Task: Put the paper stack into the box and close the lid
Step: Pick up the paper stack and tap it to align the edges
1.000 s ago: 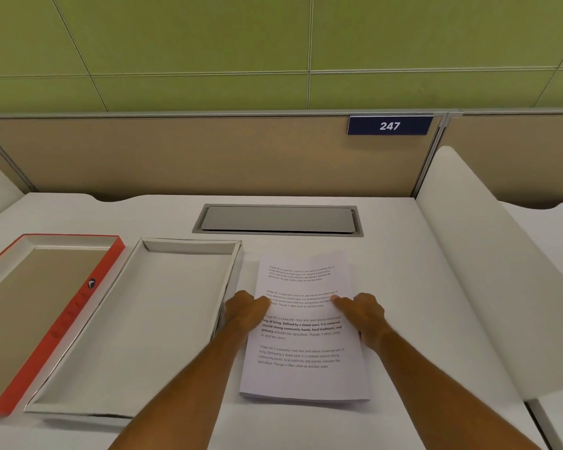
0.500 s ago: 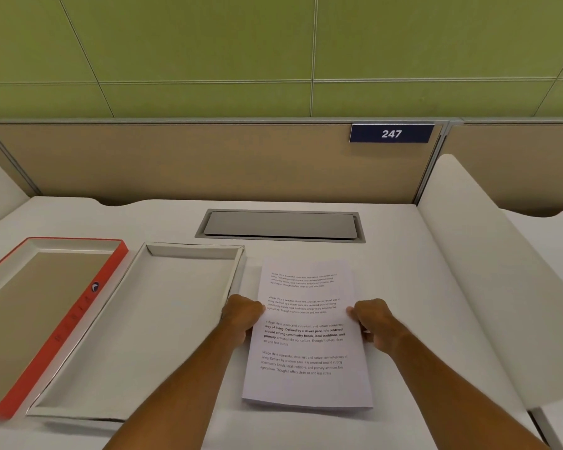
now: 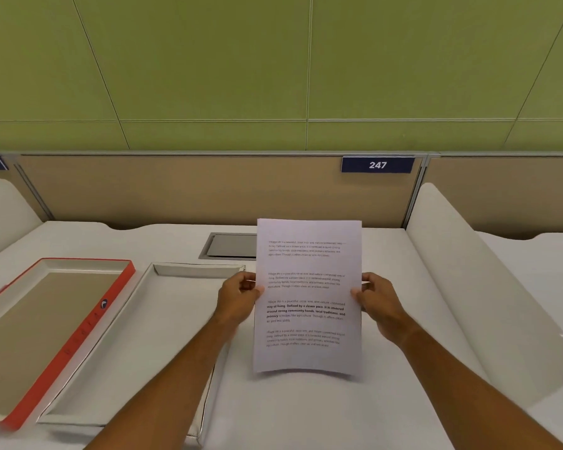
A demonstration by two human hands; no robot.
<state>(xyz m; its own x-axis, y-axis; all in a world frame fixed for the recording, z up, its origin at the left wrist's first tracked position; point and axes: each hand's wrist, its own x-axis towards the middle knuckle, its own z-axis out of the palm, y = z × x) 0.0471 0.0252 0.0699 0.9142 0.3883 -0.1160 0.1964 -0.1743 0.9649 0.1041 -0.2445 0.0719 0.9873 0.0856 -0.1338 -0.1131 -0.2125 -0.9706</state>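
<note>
The white paper stack [image 3: 308, 264], printed with black text, is held upright off the desk, its lower edge sagging slightly. My left hand [image 3: 238, 295] grips its left edge and my right hand [image 3: 379, 302] grips its right edge, at mid-height. The white open box [image 3: 163, 323] lies flat on the desk just left of the paper, partly behind my left forearm. The orange-rimmed lid [image 3: 88, 326] lies upside down at the far left, touching the box's left side.
A grey metal cable hatch [image 3: 228, 245] is set into the white desk [image 3: 306, 410] behind the box, partly hidden by the paper. A curved white divider [image 3: 475, 287] rises on the right. A beige partition with a "247" sign [image 3: 377, 165] closes the back.
Both hands closed on the paper's side edges and lifted the stack from lying flat on the desk to upright in the air. The camera tilted upward a little.
</note>
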